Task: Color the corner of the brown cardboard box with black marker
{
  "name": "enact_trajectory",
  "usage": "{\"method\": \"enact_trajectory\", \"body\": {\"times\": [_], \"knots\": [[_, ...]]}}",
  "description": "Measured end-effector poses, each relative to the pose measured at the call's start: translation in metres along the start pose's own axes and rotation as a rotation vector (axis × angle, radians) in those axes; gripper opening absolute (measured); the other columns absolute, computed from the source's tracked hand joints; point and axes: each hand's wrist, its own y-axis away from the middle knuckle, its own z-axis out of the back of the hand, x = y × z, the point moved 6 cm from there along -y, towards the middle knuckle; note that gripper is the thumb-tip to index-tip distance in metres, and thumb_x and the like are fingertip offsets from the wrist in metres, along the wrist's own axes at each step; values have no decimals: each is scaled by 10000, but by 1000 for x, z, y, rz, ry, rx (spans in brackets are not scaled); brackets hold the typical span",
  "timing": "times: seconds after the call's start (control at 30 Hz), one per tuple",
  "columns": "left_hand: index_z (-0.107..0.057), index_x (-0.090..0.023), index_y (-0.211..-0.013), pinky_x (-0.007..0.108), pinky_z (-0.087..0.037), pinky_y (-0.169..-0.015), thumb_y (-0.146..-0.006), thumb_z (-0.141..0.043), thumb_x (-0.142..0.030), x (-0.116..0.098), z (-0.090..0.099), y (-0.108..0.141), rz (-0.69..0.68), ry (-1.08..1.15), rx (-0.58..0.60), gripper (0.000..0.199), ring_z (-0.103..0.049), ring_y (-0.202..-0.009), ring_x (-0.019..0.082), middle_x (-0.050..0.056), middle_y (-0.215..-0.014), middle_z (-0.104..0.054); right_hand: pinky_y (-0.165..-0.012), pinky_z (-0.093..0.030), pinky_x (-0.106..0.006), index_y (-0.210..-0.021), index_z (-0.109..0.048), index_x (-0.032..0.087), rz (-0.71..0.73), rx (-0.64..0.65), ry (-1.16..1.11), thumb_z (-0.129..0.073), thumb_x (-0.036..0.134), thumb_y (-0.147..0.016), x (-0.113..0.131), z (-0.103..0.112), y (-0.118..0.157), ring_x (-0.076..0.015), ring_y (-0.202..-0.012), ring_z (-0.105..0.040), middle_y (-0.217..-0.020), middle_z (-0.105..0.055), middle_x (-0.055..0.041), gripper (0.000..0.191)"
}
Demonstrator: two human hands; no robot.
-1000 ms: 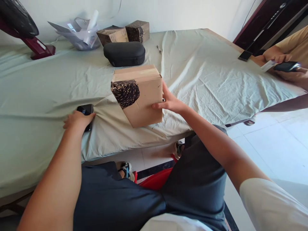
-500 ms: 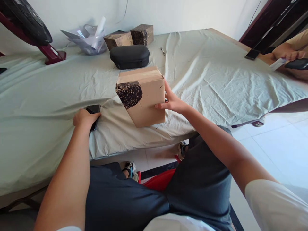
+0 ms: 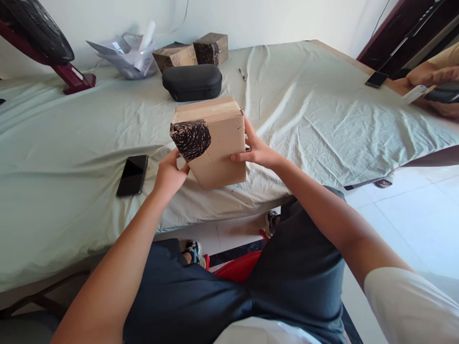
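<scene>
A brown cardboard box (image 3: pixel 222 155) stands on the cloth in front of me, its upper left corner scribbled over in black. My right hand (image 3: pixel 254 148) grips its right side, thumb on the near face and the other fingers partly hidden behind. At the left side is my left hand (image 3: pixel 172 173), closed on the box's edge with its thumb at the near face; its fingertips are hidden by the box. To the left of that hand a black smartphone (image 3: pixel 132 176) lies flat on the cloth.
Behind the box sit a black zippered case (image 3: pixel 192 82), two smaller cardboard boxes (image 3: pixel 211 49) and a clear plastic basket (image 3: pixel 134 62) of papers. A pen (image 3: pixel 242 74) lies on the pale cloth (image 3: pixel 304 129). A dark red fan (image 3: pixel 77 81) stands left; another person's hands (image 3: pixel 441 81) are far right.
My left hand has let go of the smartphone and moved right to the box's left side. The phone now lies uncovered on the cloth. My right hand stays on the box.
</scene>
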Motion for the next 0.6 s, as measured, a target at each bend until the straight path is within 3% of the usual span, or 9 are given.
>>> {"method": "enact_trajectory", "body": {"times": [0.1, 0.23, 0.43, 0.6], "knots": [[-770, -199, -1437, 496, -670, -1095, -999, -652, -247, -14, -1, 5, -73, 202, -120, 456, -814, -1301, 376, 148, -1425, -858, -1345, -496, -749, -1881, 208, 505, 27, 29, 24, -984, 756, -758, -2, -2, -1, -477, -1734, -390, -1986, -237, -94, 1657], [-842, -178, -1153, 515, -651, -1178, -904, -704, -197, -19, 0, 9, -194, 382, -202, 285, -819, -1316, 380, 160, -1304, -895, -1406, -396, -781, -1913, 92, 464, 94, 30, 127, -1015, 710, -678, 4, -1, -1, -505, -1816, -234, -1976, -234, -106, 1677], [-844, -176, -1275, 572, -602, -1280, -915, -804, -248, -12, 0, 13, -213, 410, -206, 369, -802, -1392, 385, 175, -1393, -875, -1519, -47, -743, -1926, 32, 358, 218, -23, 388, -1016, 476, -600, 15, 0, 0, -515, -1846, -66, -1998, -161, -118, 1694], [-833, -175, -1315, 562, -606, -1285, -924, -795, -206, -12, 5, 16, -221, 399, -200, 394, -791, -1428, 386, 173, -1377, -879, -1526, -36, -728, -1919, 56, 362, 244, -22, 444, -1003, 433, -599, 13, -2, 2, -514, -1843, -65, -2001, -133, -113, 1695]]}}
